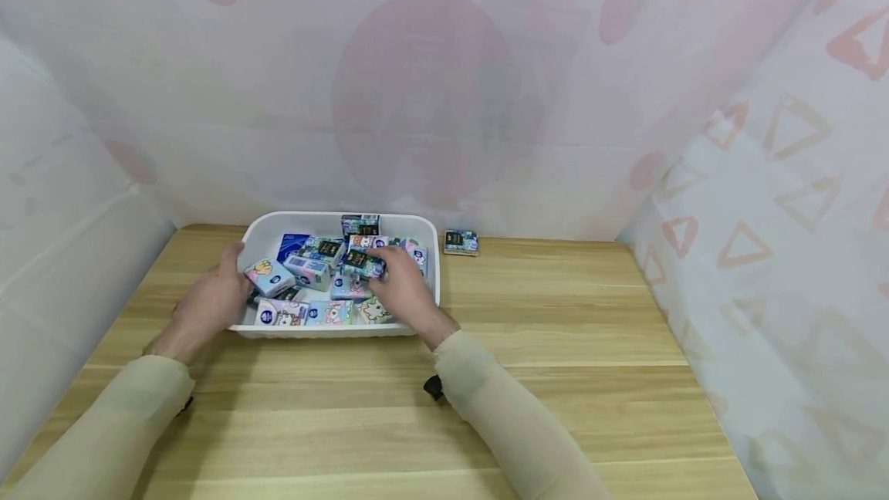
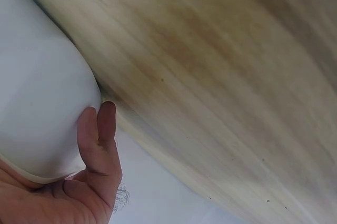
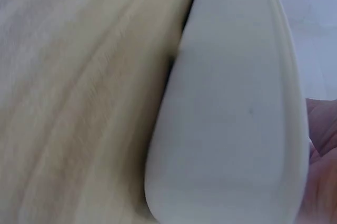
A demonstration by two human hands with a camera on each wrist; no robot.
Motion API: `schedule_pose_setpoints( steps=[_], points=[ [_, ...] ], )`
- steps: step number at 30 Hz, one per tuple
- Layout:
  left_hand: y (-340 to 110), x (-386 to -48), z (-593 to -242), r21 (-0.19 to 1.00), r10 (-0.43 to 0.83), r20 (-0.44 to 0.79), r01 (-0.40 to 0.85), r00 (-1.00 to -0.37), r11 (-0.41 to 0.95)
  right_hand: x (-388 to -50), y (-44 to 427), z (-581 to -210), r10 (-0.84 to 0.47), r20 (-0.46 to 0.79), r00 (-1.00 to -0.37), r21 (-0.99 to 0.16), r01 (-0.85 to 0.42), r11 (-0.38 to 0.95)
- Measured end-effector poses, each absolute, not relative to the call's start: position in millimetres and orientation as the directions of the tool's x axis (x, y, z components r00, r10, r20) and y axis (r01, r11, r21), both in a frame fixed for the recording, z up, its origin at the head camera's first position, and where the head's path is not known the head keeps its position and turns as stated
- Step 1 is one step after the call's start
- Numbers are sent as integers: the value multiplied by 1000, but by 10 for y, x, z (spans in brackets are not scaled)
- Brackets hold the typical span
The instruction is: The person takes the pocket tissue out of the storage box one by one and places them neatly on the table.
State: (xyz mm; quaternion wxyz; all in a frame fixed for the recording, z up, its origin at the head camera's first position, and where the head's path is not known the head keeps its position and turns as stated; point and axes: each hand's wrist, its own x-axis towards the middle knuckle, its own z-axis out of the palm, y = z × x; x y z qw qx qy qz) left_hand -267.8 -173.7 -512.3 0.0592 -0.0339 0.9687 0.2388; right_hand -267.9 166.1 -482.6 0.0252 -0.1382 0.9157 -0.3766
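A white plastic bin [image 1: 432, 253] on the table holds several small pocket tissue packs, some pastel with cartoon prints, others dark with floral prints. At its left side, my left hand [image 1: 217, 292] grips the rim, thumb over the top. The left wrist view shows fingers of the left hand [image 2: 97, 166] against the bin's outer wall [image 2: 47, 92]. Over the middle of the bin, my right hand [image 1: 403, 288] pinches a dark floral tissue pack [image 1: 363, 263] between thumb and fingers. In the right wrist view the bin wall [image 3: 226, 108] hides most of that hand [image 3: 322, 182].
Another dark floral tissue pack [image 1: 461, 241] lies on the wooden table [image 1: 556, 330], just right of the bin. A pale printed sheet [image 1: 430, 99] stands behind the table, and similar sheets close off the left and right sides.
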Motion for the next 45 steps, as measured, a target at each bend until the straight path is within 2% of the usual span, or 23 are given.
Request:
schedule_pose_setpoints(
  steps=[11,17,28,32,39,45],
  points=[
    [-1744,-2679,-5132,454,-30,-111,-77,-993,887,-2743,1982,-4698,-212,108,-971,-718,-223,659],
    [-1768,-2688,-5134,456,-17,-125,-73,-992,887,-2782,2116,-4748,-172,93,-981,-742,-184,644],
    [-1834,-2735,-5063,512,72,-245,-66,-967,856,-2794,2173,-4764,-136,62,-989,-752,-136,645],
    [-1803,-2717,-5102,527,38,-238,-96,-971,844,-2801,2186,-4777,-136,50,-990,-768,-125,628],
    [-1711,-2668,-5150,472,-14,-134,-76,-991,878,-2784,2249,-4734,-139,7,-990,-840,-81,536],
    [-1674,-2633,-5097,472,-41,-156,-111,-987,875,-2801,2361,-4683,-129,-11,-992,-871,-54,489]
  ],
)
